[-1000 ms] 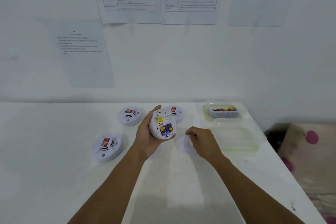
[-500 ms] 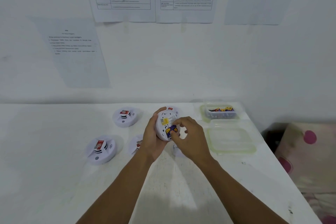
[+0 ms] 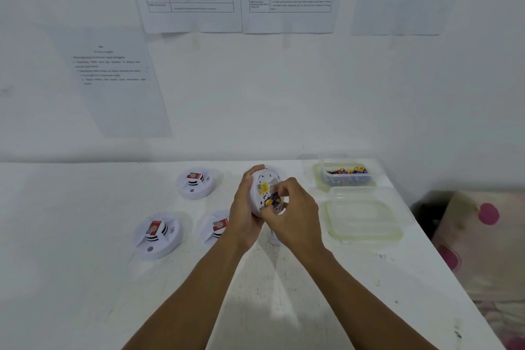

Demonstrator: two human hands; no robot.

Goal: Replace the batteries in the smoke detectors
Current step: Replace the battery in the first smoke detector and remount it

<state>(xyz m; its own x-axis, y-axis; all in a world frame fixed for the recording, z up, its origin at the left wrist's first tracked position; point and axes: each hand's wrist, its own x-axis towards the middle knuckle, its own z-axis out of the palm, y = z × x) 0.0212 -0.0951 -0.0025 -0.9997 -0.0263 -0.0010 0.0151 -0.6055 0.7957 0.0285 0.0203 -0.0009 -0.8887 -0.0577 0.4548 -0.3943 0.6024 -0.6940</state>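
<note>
While your left hand (image 3: 245,216) cradles the round white plastic smoke detector (image 3: 265,192) above the white desk (image 3: 85,278), back side facing you, pry at the blue-and-yellow battery (image 3: 272,199) from one end, judging by its snug seat. Your left grip is clamped round the rim, wrist bent back. Your right hand (image 3: 292,213) arches over, fingertips (image 3: 279,189) pinched together on that battery.

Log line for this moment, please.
left hand: holds smoke detector | right hand: fingers on battery | table: three detectors waiting
</note>
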